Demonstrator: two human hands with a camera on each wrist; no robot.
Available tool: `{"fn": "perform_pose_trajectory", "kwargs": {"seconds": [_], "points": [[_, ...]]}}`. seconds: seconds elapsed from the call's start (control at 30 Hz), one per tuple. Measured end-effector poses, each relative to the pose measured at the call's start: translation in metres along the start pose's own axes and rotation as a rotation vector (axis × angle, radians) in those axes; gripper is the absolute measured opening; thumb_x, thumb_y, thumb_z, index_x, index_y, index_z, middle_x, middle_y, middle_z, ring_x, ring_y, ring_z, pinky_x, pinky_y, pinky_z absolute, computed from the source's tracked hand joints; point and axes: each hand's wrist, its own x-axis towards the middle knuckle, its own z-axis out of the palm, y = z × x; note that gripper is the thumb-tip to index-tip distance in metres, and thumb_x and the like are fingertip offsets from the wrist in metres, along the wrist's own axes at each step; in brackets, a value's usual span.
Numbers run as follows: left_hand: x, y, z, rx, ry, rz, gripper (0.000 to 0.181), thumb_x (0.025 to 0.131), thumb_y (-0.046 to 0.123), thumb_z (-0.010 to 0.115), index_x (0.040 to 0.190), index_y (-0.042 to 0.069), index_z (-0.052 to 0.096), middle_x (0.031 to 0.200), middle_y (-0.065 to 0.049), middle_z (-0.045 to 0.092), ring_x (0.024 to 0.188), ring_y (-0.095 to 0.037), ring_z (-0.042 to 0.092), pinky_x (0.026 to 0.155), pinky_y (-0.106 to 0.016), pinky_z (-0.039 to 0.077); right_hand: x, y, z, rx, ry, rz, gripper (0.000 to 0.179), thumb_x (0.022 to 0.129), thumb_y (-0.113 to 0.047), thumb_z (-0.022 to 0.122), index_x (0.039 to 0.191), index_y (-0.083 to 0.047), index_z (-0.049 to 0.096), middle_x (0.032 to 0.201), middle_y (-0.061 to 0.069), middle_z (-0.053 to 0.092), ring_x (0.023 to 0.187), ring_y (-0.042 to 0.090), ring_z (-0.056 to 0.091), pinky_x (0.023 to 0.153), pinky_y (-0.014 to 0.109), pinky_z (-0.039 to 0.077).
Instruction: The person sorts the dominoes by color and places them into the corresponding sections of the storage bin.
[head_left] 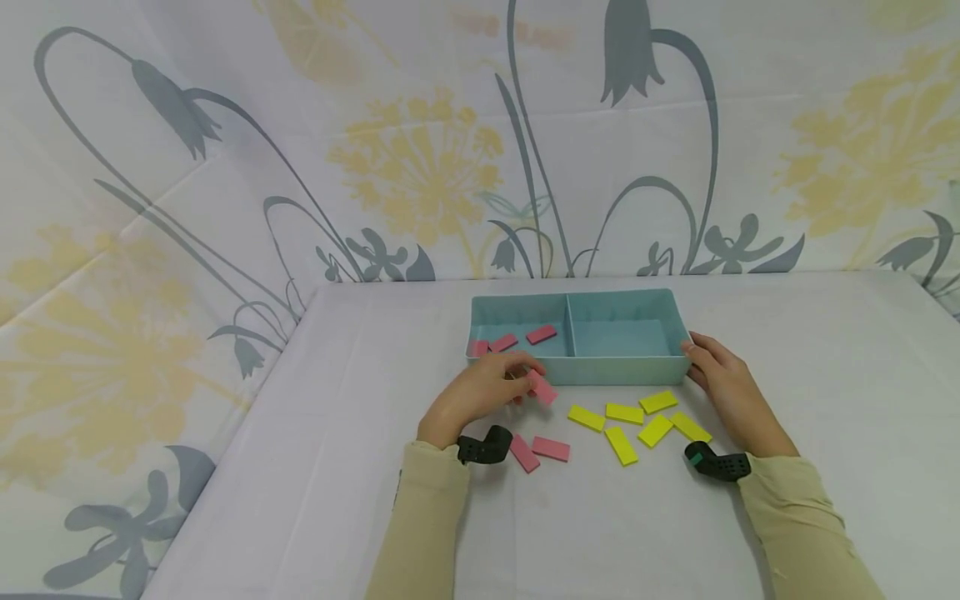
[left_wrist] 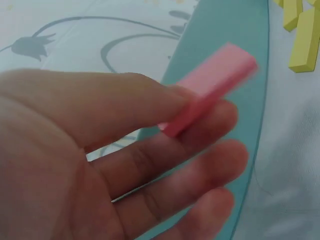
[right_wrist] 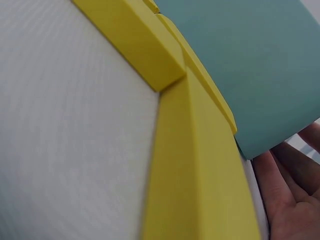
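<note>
Between thumb and index finger my left hand (head_left: 480, 387) pinches a pink block (left_wrist: 215, 82), just in front of the box's near wall. The blue-green two-compartment box (head_left: 615, 371) stands at the back of the table. Several pink blocks (head_left: 542, 334) lie in its left compartment; bare floor shows in the right one. My right hand (head_left: 726, 387) holds the box's right end at the near corner, its fingers partly hidden there. Two pink blocks (head_left: 551, 449) lie on the table by my left wrist. Several yellow blocks (head_left: 621, 446) are scattered in front of the box.
White cloth covers the table (head_left: 615, 533). A flower-printed cloth (head_left: 450, 167) hangs behind the box and down the left side. Each wrist carries a black camera mount (head_left: 486, 446). In the right wrist view, yellow blocks (right_wrist: 200, 165) loom close to the camera.
</note>
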Motion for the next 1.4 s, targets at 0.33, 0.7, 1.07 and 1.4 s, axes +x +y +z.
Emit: {"fn": "perform_pose_trajectory", "kwargs": {"seconds": [0.33, 0.7, 1.07, 1.4], "points": [[0.0002, 0.0015, -0.0013, -0.036, 0.040, 0.023, 0.025, 0.088, 0.029, 0.056, 0.109, 0.018, 0.061, 0.086, -0.001, 0.064, 0.073, -0.021, 0.060, 0.068, -0.029, 0.044, 0.0000, -0.0012, -0.0010, -0.014, -0.006, 0.013, 0.078, 0.090, -0.055, 0.031, 0.143, -0.004, 0.005, 0.147, 0.016, 0.008, 0.129, 0.032, 0.024, 0.101, 0.044, 0.023], [0.0016, 0.0013, -0.0020, -0.146, 0.117, 0.075, 0.017, 0.088, 0.028, 0.055, 0.103, 0.022, 0.060, 0.089, -0.005, 0.064, 0.074, -0.026, 0.059, 0.068, -0.031, 0.045, -0.0007, -0.0018, -0.0011, -0.020, -0.006, 0.001, 0.078, 0.090, -0.055, 0.031, 0.143, -0.004, 0.007, 0.147, 0.016, 0.008, 0.129, 0.030, 0.025, 0.101, 0.042, 0.024], [0.0052, 0.0028, 0.0017, -0.225, 0.207, 0.056, 0.026, 0.088, 0.027, 0.056, 0.112, 0.020, 0.060, 0.090, -0.007, 0.064, 0.069, -0.027, 0.062, 0.063, -0.039, 0.047, -0.0015, -0.0013, -0.0008, -0.016, -0.002, 0.005, 0.078, 0.089, -0.056, 0.031, 0.143, -0.004, 0.006, 0.147, 0.016, 0.008, 0.129, 0.030, 0.025, 0.101, 0.042, 0.024], [0.0074, 0.0015, 0.0017, -0.381, 0.307, 0.025, 0.018, 0.089, 0.028, 0.054, 0.106, 0.023, 0.049, 0.096, 0.007, 0.060, 0.063, -0.030, 0.063, 0.053, -0.039, 0.045, -0.0011, -0.0006, -0.0008, -0.020, -0.006, -0.003, 0.077, 0.090, -0.054, 0.031, 0.143, -0.004, 0.006, 0.147, 0.017, 0.008, 0.129, 0.031, 0.025, 0.100, 0.042, 0.025]]}}
